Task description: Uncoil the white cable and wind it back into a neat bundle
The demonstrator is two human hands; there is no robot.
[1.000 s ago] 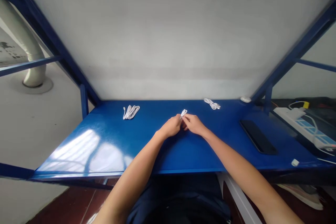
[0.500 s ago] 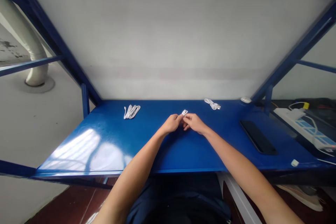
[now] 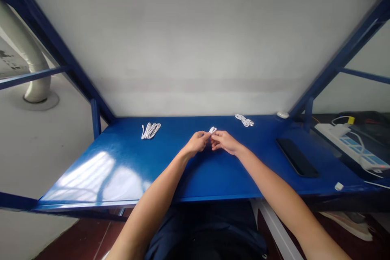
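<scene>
Two bare hands meet above the smooth, glossy blue surface: the left hand pinches a thin white looped cord, while the right hand bends its fingers close against it, its grip too small to make out. Farther out lie a zigzag-folded white cable leftward, a slimmer bundled cable rightward, and a flat, black, rectangular phone.

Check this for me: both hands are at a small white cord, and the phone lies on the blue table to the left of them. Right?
Not quite: the head view shows the phone to the right of the left hand and right hand. It does lie on the blue table, and both hands are at the small white cord.
</scene>
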